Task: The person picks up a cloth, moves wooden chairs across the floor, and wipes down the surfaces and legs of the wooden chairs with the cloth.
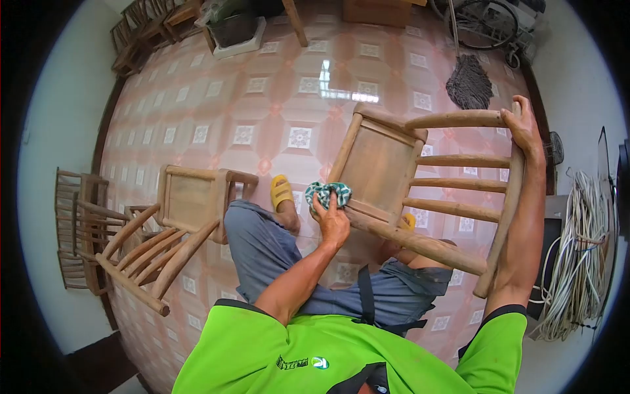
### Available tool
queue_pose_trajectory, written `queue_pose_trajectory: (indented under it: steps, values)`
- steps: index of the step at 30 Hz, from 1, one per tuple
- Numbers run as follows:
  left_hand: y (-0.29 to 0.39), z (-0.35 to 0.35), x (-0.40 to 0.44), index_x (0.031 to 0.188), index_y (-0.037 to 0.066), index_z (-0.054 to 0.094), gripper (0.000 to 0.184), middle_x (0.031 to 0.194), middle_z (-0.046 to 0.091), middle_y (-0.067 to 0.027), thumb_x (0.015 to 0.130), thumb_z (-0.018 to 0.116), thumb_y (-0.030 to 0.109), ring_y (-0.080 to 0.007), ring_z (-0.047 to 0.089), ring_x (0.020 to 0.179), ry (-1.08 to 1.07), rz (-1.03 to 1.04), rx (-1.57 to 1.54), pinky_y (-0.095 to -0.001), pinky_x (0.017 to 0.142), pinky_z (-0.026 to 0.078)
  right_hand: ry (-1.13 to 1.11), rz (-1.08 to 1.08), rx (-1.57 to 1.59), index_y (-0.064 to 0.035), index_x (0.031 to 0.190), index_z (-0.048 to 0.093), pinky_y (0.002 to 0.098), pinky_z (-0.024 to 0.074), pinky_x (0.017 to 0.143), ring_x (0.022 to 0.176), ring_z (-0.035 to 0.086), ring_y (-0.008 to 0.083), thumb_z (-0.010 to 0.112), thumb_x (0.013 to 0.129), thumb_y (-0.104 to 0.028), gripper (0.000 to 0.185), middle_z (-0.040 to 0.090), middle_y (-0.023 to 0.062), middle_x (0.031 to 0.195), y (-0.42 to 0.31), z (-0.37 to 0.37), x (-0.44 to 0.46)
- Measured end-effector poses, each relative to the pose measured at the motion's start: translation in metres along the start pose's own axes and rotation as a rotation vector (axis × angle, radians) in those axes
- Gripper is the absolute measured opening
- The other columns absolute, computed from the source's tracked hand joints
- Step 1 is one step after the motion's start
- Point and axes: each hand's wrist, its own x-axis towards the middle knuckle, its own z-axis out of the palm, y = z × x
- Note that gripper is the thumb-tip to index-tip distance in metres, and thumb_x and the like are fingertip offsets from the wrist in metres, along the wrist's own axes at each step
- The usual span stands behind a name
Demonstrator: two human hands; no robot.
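Note:
A wooden chair (384, 167) with a slatted back lies tilted in front of me, its back toward my right side. My right hand (525, 131) is wrapped round the end of the chair's top rail. My left hand (330, 220) is closed on a green and white patterned cloth (328, 194), pressed against the near left corner of the seat frame. Part of the cloth is hidden under my fingers. A second wooden chair (190, 200) stands to my left, its slatted back pointing toward the lower left.
More wooden chairs (82, 230) stand by the left wall. A grey mop (469, 82) rests on the tiled floor ahead, near a wheelchair (489, 23). At the right wall hangs a bundle of pale cable (577, 256). A dark tub (234, 29) sits at the back.

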Motion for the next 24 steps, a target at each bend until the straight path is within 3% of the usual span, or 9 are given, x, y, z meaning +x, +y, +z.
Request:
queue_pose_trajectory:
  steps: [7, 9, 10, 14, 17, 19, 20, 23, 24]
  values:
    - [-0.002, -0.003, 0.044, 0.148, 0.009, 0.052, 0.057, 0.145, 0.036, -0.0365, 0.092, 0.061, 0.018, -0.0529, 0.039, 0.133, 0.108, -0.140, -0.023, -0.0561, 0.114, 0.028, 0.033, 0.204, 0.059, -0.0058, 0.135, 0.054, 0.0404, 0.0474, 0.100, 0.117, 0.063, 0.0302, 0.076, 0.084, -0.032, 0.061, 0.065, 0.0217, 0.126, 0.001, 0.001, -0.012]
    - [0.003, -0.024, 0.058, 0.147, 0.008, 0.052, 0.056, 0.142, 0.038, -0.0366, 0.094, 0.062, 0.020, -0.0524, 0.044, 0.129, -0.125, -0.328, -0.112, -0.0516, 0.112, 0.036, 0.030, 0.251, 0.119, -0.0067, 0.134, 0.054, 0.0398, 0.0481, 0.099, 0.114, 0.063, 0.0281, 0.078, 0.083, -0.029, 0.061, 0.065, 0.0193, 0.124, 0.009, 0.003, -0.014]
    - [-0.009, -0.020, 0.061, 0.147, 0.008, 0.052, 0.053, 0.146, 0.034, -0.0392, 0.095, 0.060, 0.016, -0.0555, 0.042, 0.131, -0.156, -0.290, -0.115, -0.0508, 0.113, 0.037, 0.035, 0.242, 0.127, -0.0076, 0.135, 0.054, 0.0377, 0.0516, 0.088, 0.106, 0.063, 0.0242, 0.077, 0.085, -0.028, 0.058, 0.064, 0.0164, 0.122, 0.021, 0.006, -0.013]
    - [0.014, -0.002, 0.003, 0.145, -0.002, 0.049, 0.050, 0.154, 0.022, -0.0419, 0.097, 0.055, 0.012, -0.0576, 0.029, 0.142, 0.046, -0.182, -0.211, -0.0510, 0.119, 0.029, 0.083, 0.201, 0.132, -0.0085, 0.134, 0.054, 0.0323, 0.0550, 0.067, 0.088, 0.063, 0.0175, 0.077, 0.087, -0.025, 0.055, 0.062, 0.0117, 0.117, 0.035, 0.012, -0.009]
    - [0.051, 0.042, -0.078, 0.146, -0.011, 0.041, 0.054, 0.157, 0.013, -0.0432, 0.097, 0.051, 0.009, -0.0580, 0.023, 0.145, 0.021, 0.058, -0.247, -0.0511, 0.121, 0.025, 0.084, 0.165, 0.175, -0.0084, 0.134, 0.054, 0.0324, 0.0552, 0.069, 0.085, 0.064, 0.0179, 0.077, 0.087, -0.025, 0.055, 0.062, 0.0117, 0.113, 0.041, 0.013, -0.008]
    - [0.089, 0.015, -0.097, 0.151, -0.010, 0.032, 0.061, 0.157, 0.012, -0.0442, 0.097, 0.049, 0.008, -0.0593, 0.022, 0.145, -0.160, -0.225, -0.447, -0.0511, 0.121, 0.024, 0.066, 0.193, 0.170, -0.0083, 0.134, 0.054, 0.0321, 0.0550, 0.069, 0.084, 0.063, 0.0175, 0.077, 0.087, -0.025, 0.055, 0.062, 0.0116, 0.111, 0.033, 0.008, -0.010]
    - [0.076, 0.019, -0.097, 0.155, -0.009, 0.023, 0.067, 0.156, 0.013, -0.0451, 0.096, 0.050, 0.010, -0.0600, 0.022, 0.144, -0.210, -0.185, -0.442, -0.0501, 0.122, 0.024, 0.053, 0.217, 0.170, -0.0082, 0.134, 0.054, 0.0319, 0.0547, 0.068, 0.082, 0.063, 0.0171, 0.077, 0.087, -0.024, 0.055, 0.063, 0.0116, 0.109, 0.030, 0.006, -0.011]
    - [0.049, -0.005, -0.076, 0.146, -0.004, 0.047, 0.053, 0.143, 0.034, -0.0458, 0.095, 0.048, 0.011, -0.0587, 0.037, 0.134, -0.261, -0.081, -0.283, -0.0503, 0.115, 0.032, 0.070, 0.174, 0.166, -0.0066, 0.133, 0.054, 0.0315, 0.0542, 0.068, 0.080, 0.063, 0.0159, 0.077, 0.086, -0.024, 0.055, 0.063, 0.0113, 0.107, 0.032, 0.008, -0.009]
    - [0.038, -0.012, -0.061, 0.143, -0.002, 0.052, 0.050, 0.145, 0.036, -0.0448, 0.095, 0.049, 0.013, -0.0580, 0.034, 0.138, -0.171, -0.095, -0.256, -0.0496, 0.117, 0.030, 0.079, 0.183, 0.168, -0.0066, 0.133, 0.054, 0.0315, 0.0542, 0.068, 0.080, 0.063, 0.0159, 0.077, 0.086, -0.024, 0.055, 0.063, 0.0113, 0.107, 0.032, 0.009, -0.009]
